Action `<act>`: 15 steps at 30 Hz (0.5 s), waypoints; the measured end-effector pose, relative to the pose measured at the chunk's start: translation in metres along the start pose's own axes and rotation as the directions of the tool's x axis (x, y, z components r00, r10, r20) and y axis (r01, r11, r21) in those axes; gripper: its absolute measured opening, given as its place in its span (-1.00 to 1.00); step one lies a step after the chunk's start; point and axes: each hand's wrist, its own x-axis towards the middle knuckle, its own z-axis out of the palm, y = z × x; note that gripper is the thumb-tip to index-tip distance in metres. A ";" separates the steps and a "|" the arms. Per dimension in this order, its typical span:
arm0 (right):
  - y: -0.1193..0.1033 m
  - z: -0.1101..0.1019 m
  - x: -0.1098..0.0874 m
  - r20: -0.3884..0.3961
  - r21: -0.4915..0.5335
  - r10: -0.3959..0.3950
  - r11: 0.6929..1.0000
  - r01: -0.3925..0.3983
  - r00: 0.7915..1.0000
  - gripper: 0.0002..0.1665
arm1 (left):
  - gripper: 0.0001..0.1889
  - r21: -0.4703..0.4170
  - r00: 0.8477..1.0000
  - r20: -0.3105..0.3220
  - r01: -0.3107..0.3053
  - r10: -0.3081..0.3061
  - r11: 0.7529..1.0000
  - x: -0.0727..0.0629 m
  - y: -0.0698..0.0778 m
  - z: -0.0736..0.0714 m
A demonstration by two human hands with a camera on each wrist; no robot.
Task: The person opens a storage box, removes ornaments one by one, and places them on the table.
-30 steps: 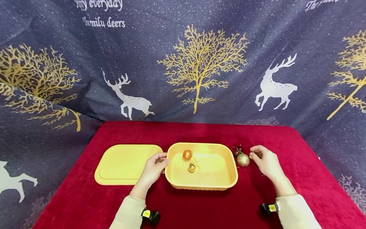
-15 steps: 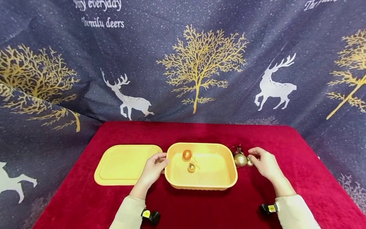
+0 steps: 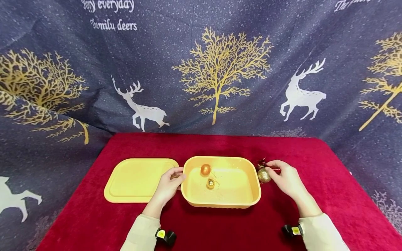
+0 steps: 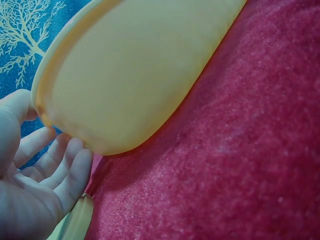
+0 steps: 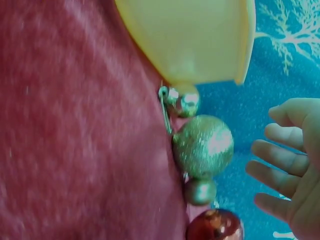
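Observation:
My left hand holds the left end of a yellow plastic box, thumb at the rim and fingertips against the outer wall. Inside the box are an orange Christmas bauble and a small shiny gold bauble. My right hand, fingers loosely bent and apart, is just right of a glittery gold bauble by the box's right end. A dark red bauble is behind that one. In the right wrist view, a small matte gold bauble and a shiny red bauble show beside the hand.
A yellow lid lies flat on the red cloth left of the box, partly under my left hand in the head view. Behind the table hangs a dark blue curtain with deer and trees.
My right hand has moved left, toward the box. The glittery gold bauble has shifted slightly left, and the small gold one beside it is now hidden in the head view. My left hand stays.

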 end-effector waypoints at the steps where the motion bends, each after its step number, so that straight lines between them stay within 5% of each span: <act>1: -0.003 0.000 0.000 0.009 0.008 0.003 1.000 -0.003 1.000 -0.77 | -0.64 0.003 1.000 0.000 -0.003 0.003 1.000 0.000 0.000 0.000; 15: -0.033 0.010 0.001 0.026 0.070 -0.076 0.995 0.074 0.997 -0.78 | -0.63 0.013 1.000 -0.002 -0.014 0.014 1.000 0.000 -0.002 -0.001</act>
